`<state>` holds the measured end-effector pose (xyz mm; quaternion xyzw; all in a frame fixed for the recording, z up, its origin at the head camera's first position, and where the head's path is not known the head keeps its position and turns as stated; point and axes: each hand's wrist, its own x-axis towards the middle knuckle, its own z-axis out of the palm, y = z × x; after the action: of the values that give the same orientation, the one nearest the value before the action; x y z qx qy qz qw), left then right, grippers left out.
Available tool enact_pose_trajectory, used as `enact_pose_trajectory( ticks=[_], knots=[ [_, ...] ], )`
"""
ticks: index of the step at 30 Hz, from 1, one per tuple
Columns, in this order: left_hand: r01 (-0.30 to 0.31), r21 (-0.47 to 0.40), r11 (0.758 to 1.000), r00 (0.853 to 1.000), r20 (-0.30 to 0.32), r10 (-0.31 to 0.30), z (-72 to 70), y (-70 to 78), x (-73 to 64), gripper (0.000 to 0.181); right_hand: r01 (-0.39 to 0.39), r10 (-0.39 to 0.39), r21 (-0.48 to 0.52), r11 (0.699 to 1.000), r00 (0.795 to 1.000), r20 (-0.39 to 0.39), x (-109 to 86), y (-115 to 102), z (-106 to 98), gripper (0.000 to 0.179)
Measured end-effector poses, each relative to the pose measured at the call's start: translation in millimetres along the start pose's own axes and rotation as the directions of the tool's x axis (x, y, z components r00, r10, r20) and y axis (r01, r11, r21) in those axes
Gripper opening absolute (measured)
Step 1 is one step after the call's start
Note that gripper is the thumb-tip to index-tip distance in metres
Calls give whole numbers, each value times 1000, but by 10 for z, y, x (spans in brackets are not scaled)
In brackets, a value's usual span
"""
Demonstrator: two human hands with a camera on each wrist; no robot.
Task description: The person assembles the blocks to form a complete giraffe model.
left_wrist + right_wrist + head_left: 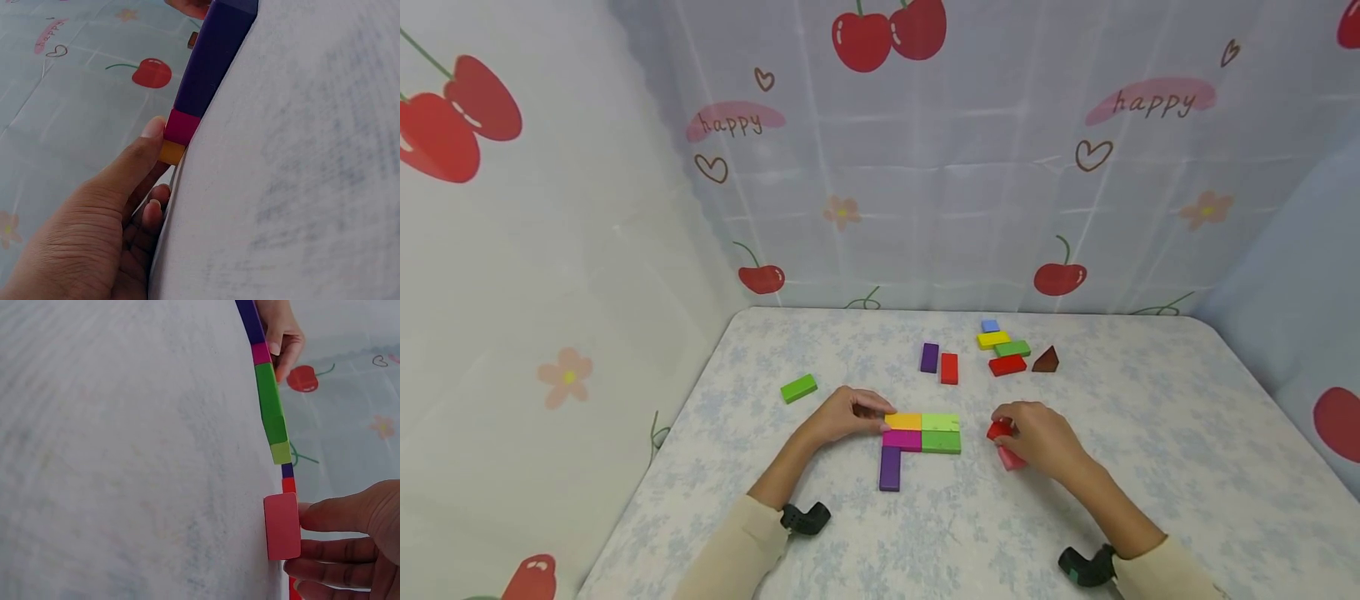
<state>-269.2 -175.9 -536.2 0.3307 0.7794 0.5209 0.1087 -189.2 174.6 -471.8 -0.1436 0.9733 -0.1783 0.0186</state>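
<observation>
In the head view, my left hand (848, 414) pinches the left end of an orange-yellow block (903, 422). That block lies in a flat group with a magenta block (902, 441), a light green block (940, 422) and a green block (941, 442). A purple block (890, 468) extends toward me from the magenta one. To the right of the group, my right hand (1037, 437) grips a red block (999, 429), partly hidden by the fingers. Close by it lies a pink block (1011, 458), its near face (283, 526) showing beside the thumb in the right wrist view.
Behind the group lie another purple block (929, 357) and a red block (950, 368). Farther right are blue, yellow (993, 340), green and red blocks and a brown triangular block (1046, 360). A green block (799, 388) lies left. Printed curtains surround the patterned table (730, 358).
</observation>
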Motion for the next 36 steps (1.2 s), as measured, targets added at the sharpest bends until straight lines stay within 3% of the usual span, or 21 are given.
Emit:
enact_pose_trajectory(
  ticks=[8,16,21,27,32,36],
  knots=[
    [0,-1,1000,1000,-10,0,3,63,-11,26,47,-47,-9,999,997,-57,-5,-67,-54,37],
    [-42,-6,999,999,8,42,-17,313,-47,26,150,-149,-5,989,985,-86,-137,-347,-99,36],
    [-38,-8,999,999,9,38,-16,325,-43,26,274,-277,-43,961,955,-105,-235,-542,-42,33],
    [-51,-15,999,999,9,51,-19,332,-51,28,406,-406,-20,914,911,-66,-347,-766,47,30],
    [-52,-12,999,999,9,52,-20,336,-53,27,474,-474,22,880,880,19,-390,-910,166,24],
    [-51,-10,999,999,1,51,-13,338,-46,27,487,-488,43,873,867,102,-387,-976,265,22]
  ],
)
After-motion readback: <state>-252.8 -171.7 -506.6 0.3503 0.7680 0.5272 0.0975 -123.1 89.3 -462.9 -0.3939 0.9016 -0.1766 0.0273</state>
